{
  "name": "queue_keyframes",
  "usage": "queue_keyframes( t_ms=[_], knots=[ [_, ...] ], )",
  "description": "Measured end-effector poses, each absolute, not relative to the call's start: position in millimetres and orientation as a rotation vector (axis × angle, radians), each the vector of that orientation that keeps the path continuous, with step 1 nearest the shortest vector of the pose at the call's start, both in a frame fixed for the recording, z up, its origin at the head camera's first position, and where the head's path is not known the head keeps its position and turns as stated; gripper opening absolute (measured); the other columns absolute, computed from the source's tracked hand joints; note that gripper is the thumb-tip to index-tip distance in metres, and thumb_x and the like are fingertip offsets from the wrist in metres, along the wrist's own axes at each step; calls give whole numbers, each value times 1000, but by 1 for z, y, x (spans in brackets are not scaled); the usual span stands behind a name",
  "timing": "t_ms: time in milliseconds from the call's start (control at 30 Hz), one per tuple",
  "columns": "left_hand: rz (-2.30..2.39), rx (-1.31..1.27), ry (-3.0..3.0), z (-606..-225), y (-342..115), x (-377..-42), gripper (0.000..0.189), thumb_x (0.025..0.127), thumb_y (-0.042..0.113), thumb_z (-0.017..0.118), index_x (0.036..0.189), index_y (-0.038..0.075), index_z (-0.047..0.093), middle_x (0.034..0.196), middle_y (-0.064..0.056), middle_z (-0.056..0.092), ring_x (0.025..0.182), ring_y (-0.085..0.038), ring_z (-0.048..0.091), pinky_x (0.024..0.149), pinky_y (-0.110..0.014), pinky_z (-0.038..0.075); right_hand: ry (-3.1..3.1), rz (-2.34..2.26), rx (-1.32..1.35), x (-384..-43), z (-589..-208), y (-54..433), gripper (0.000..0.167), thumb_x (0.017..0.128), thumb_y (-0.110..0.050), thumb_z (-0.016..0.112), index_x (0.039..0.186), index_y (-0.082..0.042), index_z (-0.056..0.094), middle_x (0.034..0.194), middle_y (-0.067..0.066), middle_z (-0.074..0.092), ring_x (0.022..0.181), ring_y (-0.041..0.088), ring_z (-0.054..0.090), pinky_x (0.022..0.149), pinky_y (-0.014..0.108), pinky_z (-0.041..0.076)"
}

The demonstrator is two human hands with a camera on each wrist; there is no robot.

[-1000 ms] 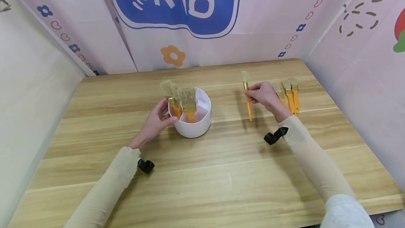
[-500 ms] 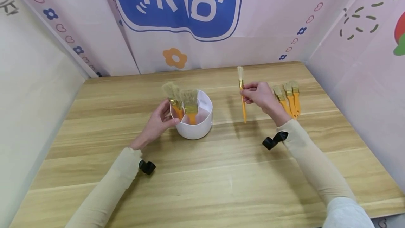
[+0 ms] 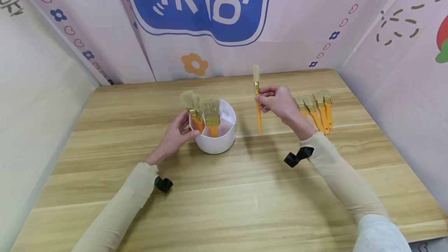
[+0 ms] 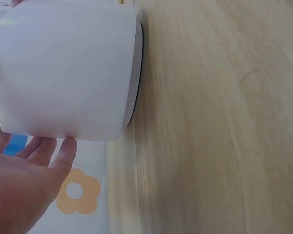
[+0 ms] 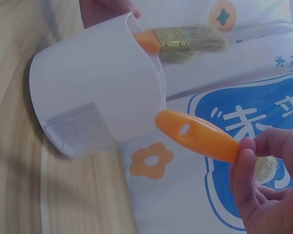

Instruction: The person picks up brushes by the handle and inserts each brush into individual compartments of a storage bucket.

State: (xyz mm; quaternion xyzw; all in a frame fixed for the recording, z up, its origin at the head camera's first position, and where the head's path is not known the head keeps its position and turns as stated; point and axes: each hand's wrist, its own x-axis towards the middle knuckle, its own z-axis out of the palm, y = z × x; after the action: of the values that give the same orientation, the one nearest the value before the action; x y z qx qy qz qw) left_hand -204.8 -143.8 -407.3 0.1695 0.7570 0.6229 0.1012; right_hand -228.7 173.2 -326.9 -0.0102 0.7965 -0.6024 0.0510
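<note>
A white round holder (image 3: 215, 145) with inner dividers stands on the table, several orange-handled paintbrushes (image 3: 211, 118) upright in it with bristles up. My left hand (image 3: 175, 131) grips its left side, thumb at the front and fingers behind; in the left wrist view those fingers (image 4: 63, 156) touch the white wall. To the right of the holder, my right hand (image 3: 278, 102) pinches a narrow paintbrush (image 3: 258, 108) by its handle, raised over the table with bristles up. In the right wrist view its orange handle end (image 5: 195, 134) points toward the holder's rim.
Several more paintbrushes (image 3: 320, 110) lie fanned out at the right, beyond my right wrist. The wooden table (image 3: 224, 205) meets a printed backdrop (image 3: 290, 14) at the back and walls at both sides. A black wrist camera (image 3: 297, 156) hangs under my right forearm.
My right hand has moved left with the pinched paintbrush, closer to the holder and slightly higher. My left hand keeps its grip on the holder.
</note>
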Motion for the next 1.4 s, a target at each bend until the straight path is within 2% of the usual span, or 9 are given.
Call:
queue_keyframes(
  t_ms=[333,600,900,1067,1267,1400],
  knots=[
    [1853,505,2222,-409,-145,-204,79,88,4,62,151,4,14,156,-18,20,144,-31,21,116,-50,25,2360,-1964,-98,-224,-325,162,30,86,-1,58,112,10,50,84,5,58,57,8,60,53,19,54],
    [1847,472,2215,-409,-146,-204,83,89,7,63,151,3,8,158,-17,15,145,-30,18,117,-49,25,2300,-2078,-187,-217,-320,152,24,84,2,59,105,5,49,85,7,55,57,10,61,54,20,55],
    [1868,469,2192,-409,-147,-203,89,88,14,66,151,0,4,157,-21,12,146,-34,15,117,-51,22,2350,-2113,-378,-206,-317,136,29,83,2,59,109,6,46,84,8,58,59,9,64,56,22,56],
    [1855,461,2199,-409,-147,-204,87,88,11,64,151,2,6,158,-18,13,146,-30,16,117,-49,23,2339,-2151,-433,-201,-325,124,32,81,6,59,109,3,43,86,9,58,61,10,64,56,23,56],
    [1867,478,2195,-408,-145,-205,85,87,7,64,151,3,8,157,-17,17,145,-29,18,117,-49,24,2534,-1998,-561,-197,-337,114,36,78,5,61,109,3,44,88,16,61,67,10,62,60,20,53],
    [1883,494,2191,-409,-145,-205,85,87,7,64,151,2,9,157,-18,18,145,-29,19,116,-49,25,2683,-1862,-689,-195,-344,109,33,77,4,62,105,2,44,87,16,62,66,14,61,56,18,50]
  ],
)
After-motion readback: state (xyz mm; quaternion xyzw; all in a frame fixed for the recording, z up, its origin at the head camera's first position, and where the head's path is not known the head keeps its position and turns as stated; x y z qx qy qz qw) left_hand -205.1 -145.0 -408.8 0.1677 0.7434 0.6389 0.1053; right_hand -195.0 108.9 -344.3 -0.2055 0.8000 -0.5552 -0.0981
